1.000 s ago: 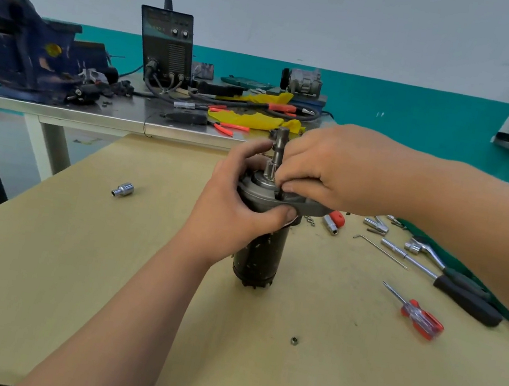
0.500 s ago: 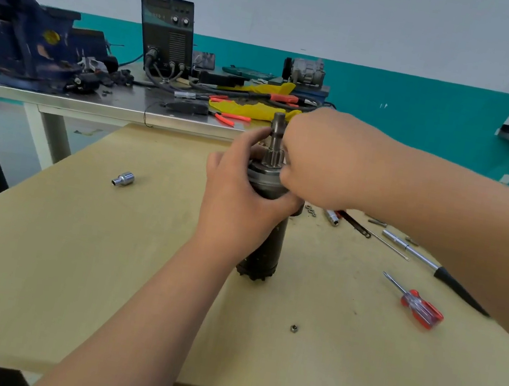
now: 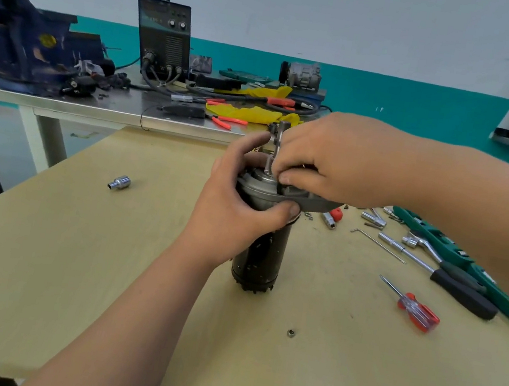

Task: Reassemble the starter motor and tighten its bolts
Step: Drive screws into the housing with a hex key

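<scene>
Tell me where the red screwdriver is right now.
In the head view, the red screwdriver lies on the wooden table to the right of the upright starter motor, just nearer the person than the black-handled tool.

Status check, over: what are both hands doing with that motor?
Left hand grips the starter motor, upright on the table. Right hand pinches at its top beside the shaft. Nothing blocking; screwdriver lies apart.

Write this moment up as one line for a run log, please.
phase: reassembly | left hand: grips starter motor, upright on table | right hand: pinches grey end plate beside shaft | screwdriver: lying untouched
</scene>
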A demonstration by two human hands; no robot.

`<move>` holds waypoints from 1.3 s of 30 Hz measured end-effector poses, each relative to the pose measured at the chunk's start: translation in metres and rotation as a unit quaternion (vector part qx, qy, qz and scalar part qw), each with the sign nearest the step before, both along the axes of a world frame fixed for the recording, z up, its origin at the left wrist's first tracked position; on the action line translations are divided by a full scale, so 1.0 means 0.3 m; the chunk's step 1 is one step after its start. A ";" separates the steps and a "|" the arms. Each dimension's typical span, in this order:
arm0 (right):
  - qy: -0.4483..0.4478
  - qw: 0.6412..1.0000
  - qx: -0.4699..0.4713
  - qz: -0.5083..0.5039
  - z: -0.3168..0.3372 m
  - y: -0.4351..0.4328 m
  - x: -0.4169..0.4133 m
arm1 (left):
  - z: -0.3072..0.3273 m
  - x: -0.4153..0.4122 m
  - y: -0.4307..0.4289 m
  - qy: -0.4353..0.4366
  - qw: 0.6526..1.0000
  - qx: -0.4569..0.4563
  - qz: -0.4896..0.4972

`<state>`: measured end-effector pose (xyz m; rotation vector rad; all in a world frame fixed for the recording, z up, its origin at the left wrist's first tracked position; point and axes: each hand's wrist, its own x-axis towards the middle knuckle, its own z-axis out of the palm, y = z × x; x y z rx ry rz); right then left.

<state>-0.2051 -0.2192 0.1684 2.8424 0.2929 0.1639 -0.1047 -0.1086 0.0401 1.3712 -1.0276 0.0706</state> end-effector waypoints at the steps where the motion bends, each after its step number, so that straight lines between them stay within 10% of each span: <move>1: -0.001 1.000 0.001 0.011 0.000 -0.001 0.000 | 0.001 0.000 0.003 0.000 1.000 -0.001 -0.007; 39: 0.007 0.994 -0.103 -0.047 0.002 0.102 -0.029 | -0.003 -0.031 0.048 -0.028 0.999 -0.009 -0.030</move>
